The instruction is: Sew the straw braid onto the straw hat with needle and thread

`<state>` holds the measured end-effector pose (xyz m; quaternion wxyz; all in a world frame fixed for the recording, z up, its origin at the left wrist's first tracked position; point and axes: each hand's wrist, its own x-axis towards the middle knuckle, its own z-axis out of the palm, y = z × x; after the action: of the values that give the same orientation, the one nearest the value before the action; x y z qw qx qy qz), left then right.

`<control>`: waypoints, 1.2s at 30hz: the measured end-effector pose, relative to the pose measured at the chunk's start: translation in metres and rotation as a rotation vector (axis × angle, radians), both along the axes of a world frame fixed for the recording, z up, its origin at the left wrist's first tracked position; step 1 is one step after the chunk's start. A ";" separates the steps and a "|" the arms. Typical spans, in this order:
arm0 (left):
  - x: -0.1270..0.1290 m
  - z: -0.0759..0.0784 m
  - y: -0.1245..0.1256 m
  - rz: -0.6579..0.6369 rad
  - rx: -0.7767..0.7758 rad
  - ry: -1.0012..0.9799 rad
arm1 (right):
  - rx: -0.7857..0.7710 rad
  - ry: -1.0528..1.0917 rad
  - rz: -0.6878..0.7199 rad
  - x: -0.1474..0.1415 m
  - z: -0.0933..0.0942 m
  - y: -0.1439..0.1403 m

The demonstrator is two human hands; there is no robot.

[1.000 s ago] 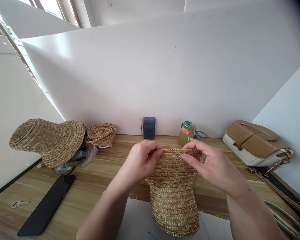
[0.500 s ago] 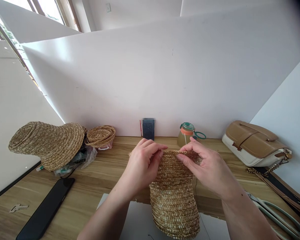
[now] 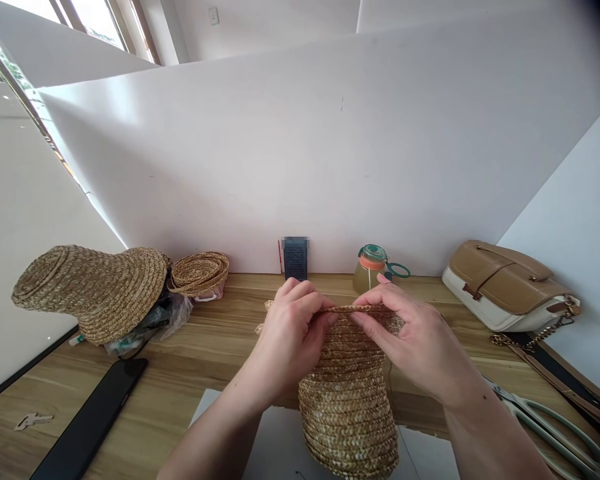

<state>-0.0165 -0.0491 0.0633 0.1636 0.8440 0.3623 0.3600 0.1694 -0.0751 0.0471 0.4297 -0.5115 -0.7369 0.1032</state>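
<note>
The left hand (image 3: 291, 333) has its fingertips curled narrow, pinching the upper edge of the straw hat (image 3: 350, 400) from the 9 o'clock side, thumb tucked behind the braid. The right hand (image 3: 414, 340) meets it from 3 o'clock, thumb and forefinger closed on the same edge, the other fingers lying over the woven side. Both wrists angle inward and both forearms run down to the lower border of the view. The hat hangs between the hands just above the near edge of the wooden table (image 3: 190, 360), crown pointing toward 6 o'clock, over a white sheet (image 3: 275, 433).

At 12 o'clock from the hands a jar (image 3: 371, 268) with an orange and green lid holds a yellowish fill; what it is cannot be told. At 10 o'clock a shallow straw coil (image 3: 200, 272) sits like a small basket, and beside it a finished straw hat (image 3: 95, 290) rests on a crumpled plastic bag (image 3: 167, 315), whose contents are hard to make out.

A tan and white handbag (image 3: 510, 287) lies at 2 o'clock. Scissors (image 3: 555, 423) at 4 o'clock and a dark phone (image 3: 93, 420) at 8 o'clock are cut off by the frame. A dark box (image 3: 295, 259) at the wall has a blurred top.
</note>
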 end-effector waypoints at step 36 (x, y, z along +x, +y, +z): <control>0.004 -0.005 0.007 0.081 -0.078 -0.073 | 0.127 0.313 -0.015 0.008 0.006 -0.013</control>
<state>-0.0129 -0.0420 0.0582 0.1947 0.8079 0.4035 0.3827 0.1775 -0.0880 0.0534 0.5716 -0.4664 -0.6621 0.1315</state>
